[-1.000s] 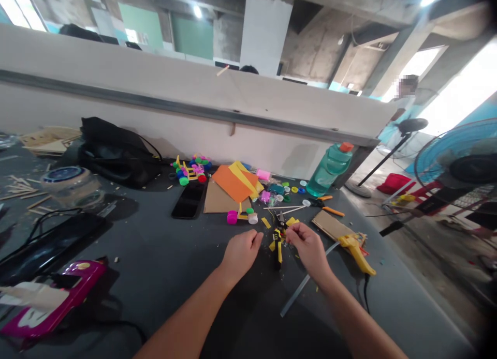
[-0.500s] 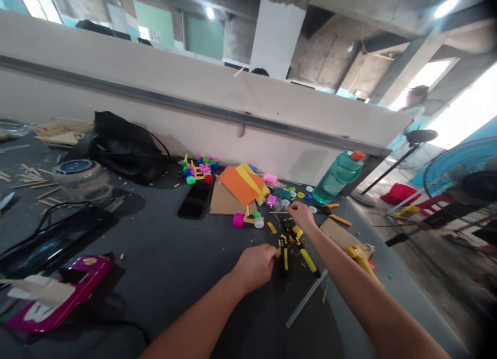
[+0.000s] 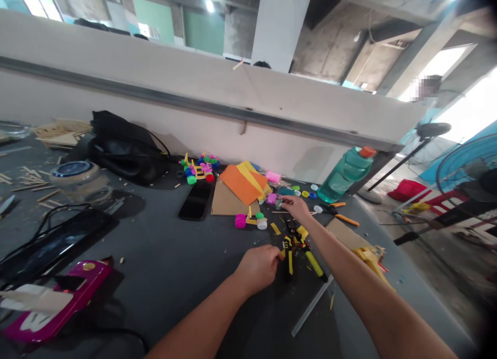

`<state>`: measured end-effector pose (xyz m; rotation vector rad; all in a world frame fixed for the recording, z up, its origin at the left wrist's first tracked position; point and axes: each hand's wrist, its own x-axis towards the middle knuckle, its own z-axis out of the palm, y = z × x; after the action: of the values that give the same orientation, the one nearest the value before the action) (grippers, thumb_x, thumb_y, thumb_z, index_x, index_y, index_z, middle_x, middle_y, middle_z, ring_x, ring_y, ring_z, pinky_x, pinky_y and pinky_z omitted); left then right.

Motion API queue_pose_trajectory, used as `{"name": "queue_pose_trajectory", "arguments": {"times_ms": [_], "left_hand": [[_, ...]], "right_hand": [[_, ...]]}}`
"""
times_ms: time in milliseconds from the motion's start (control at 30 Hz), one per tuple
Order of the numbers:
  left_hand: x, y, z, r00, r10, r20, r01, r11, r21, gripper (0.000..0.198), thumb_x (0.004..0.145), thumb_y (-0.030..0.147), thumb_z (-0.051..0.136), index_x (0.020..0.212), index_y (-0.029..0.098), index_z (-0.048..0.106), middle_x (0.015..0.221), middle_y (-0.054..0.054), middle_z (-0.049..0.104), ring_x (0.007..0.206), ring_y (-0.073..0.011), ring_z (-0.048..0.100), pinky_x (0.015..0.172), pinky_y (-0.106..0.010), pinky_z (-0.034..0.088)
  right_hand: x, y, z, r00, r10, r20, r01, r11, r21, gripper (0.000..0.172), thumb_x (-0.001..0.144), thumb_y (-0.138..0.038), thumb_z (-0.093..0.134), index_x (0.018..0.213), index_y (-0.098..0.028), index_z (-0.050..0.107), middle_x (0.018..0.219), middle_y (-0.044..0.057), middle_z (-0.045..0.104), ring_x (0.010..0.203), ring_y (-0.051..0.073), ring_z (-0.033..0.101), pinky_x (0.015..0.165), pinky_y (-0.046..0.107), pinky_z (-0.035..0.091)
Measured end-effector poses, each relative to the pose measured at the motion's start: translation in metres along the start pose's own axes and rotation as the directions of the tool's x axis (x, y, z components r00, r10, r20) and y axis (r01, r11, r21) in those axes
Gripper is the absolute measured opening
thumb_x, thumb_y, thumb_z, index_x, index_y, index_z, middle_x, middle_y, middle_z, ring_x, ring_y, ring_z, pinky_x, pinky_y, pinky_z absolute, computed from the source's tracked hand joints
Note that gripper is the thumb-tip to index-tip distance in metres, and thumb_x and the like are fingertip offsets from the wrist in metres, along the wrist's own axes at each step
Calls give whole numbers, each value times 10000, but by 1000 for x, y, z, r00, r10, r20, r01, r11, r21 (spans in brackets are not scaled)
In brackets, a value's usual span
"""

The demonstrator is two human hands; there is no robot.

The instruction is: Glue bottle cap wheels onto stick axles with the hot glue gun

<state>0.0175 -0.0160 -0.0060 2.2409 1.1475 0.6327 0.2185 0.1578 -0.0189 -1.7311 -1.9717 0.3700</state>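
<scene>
Showing a dark work surface (image 3: pixel 155 240) from a head-worn camera, with both hands reaching into scattered craft pieces near its middle. The left hand (image 3: pixel 258 268) is curled, its fingertips at the near end of a pair of yellow-and-black pliers (image 3: pixel 311 262); whether it grips the pliers or only a small piece beside them cannot be told. The pliers lie flat on the surface, between the two hands. The right hand (image 3: pixel 297 208) is stretched toward the far side, its fingers drawn together just beside a small clear piece (image 3: pixel 278 204); whether anything is pinched is also hidden. The pliers are likely stiff and fairly heavy for their size, and are best taken by the yellow handles. The clear piece looks light and easily knocked, so a fingertip pinch would suit it. Further items: a sheet of orange card (image 3: pixel 240 184) on brown cardboard (image 3: pixel 224 201) to the far left of the hands, a black phone (image 3: pixel 196 199) beyond it, a teal water bottle (image 3: pixel 344 177) far right, and a yellow glue gun (image 3: pixel 368 258) near right
</scene>
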Motion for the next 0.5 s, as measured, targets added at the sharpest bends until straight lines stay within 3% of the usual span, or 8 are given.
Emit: {"name": "queue_pose_trajectory", "arguments": {"times_ms": [267, 500], "left_hand": [[0, 0, 0, 1000, -8, 3, 8, 1000, -2, 276, 796, 114, 404, 927, 207, 628, 903, -31, 663, 856, -168, 607, 769, -263, 450], [0, -2, 2, 1000, 3, -18, -4, 1000, -8, 281, 791, 112, 399, 917, 210, 630, 895, -26, 664, 848, -170, 618, 762, -267, 457]], "right_hand": [[12, -8, 3, 995, -52, 89, 60, 994, -91, 264, 682, -318, 661, 927, -226, 697, 765, -1, 652, 701, 147, 570, 595, 220, 376], [6, -16, -5, 993, -62, 101, 81, 977, -195, 192, 677, -312, 665, 832, -200, 657, 764, 4, 655, 688, 152, 571, 565, 216, 363]]}}
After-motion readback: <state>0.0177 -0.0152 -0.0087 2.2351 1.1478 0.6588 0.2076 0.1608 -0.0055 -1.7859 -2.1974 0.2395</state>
